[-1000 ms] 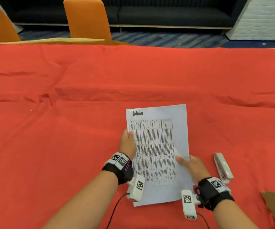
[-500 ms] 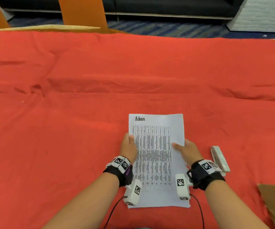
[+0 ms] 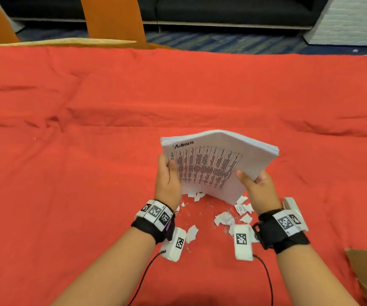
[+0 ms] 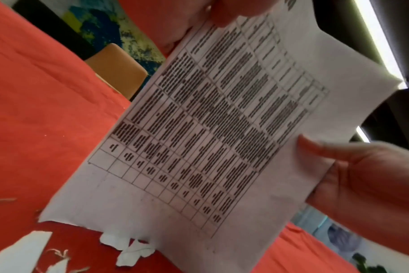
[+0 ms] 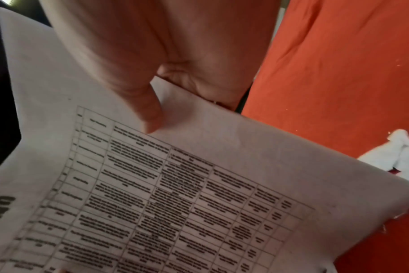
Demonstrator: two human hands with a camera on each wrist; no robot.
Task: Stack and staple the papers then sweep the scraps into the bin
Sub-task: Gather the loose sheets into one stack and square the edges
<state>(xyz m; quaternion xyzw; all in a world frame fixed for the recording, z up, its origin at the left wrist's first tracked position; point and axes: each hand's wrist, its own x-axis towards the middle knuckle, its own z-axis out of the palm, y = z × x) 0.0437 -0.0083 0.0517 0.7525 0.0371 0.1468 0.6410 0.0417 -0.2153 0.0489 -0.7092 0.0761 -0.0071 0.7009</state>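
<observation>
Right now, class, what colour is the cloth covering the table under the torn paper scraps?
Red-orange, plain with no pattern: the wrinkled tablecloth shows best in the head view.

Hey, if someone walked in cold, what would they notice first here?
The white printed paper stack, headed Admin, held up off the red tablecloth at the near middle, left hand and right hand gripping its sides. Below it, torn white paper scraps litter the cloth between the wrists.

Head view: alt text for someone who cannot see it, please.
Two hands, left hand and right hand, hold a stack of printed papers tilted up off a red tablecloth. Torn paper scraps lie beneath; a white stapler sits behind the right wrist.
</observation>
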